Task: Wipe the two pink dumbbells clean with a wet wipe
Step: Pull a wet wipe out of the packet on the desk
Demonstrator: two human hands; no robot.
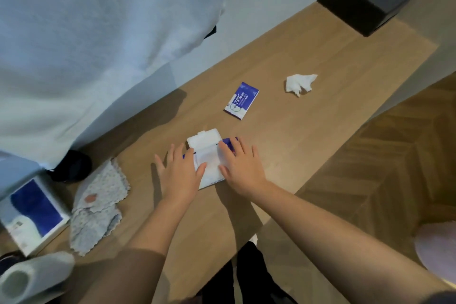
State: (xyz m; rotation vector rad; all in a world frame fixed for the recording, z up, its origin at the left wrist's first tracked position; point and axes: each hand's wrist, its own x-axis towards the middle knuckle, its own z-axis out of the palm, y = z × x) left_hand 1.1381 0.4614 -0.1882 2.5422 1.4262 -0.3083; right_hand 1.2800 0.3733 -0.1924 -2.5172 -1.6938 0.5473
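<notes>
With left hand (181, 173) and right hand (240, 165) laid flat and open, gripping nothing, on the lid-up wet-wipe pack (207, 158) at 12 o'clock, we next pinch out a wipe (dumbbells unseen).

Both forearms bare, no sleeves in view — dark trousers (249, 276) below the table edge.

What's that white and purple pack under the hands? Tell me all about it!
The wipes pack is a soft, flat packet, mostly white with purple at its edges. Its white plastic flip lid stands open, pointing away from the person. It lies flat on the wooden table. The left hand rests on its left side and the right hand on its right. No wipe clearly sticks out.
</notes>
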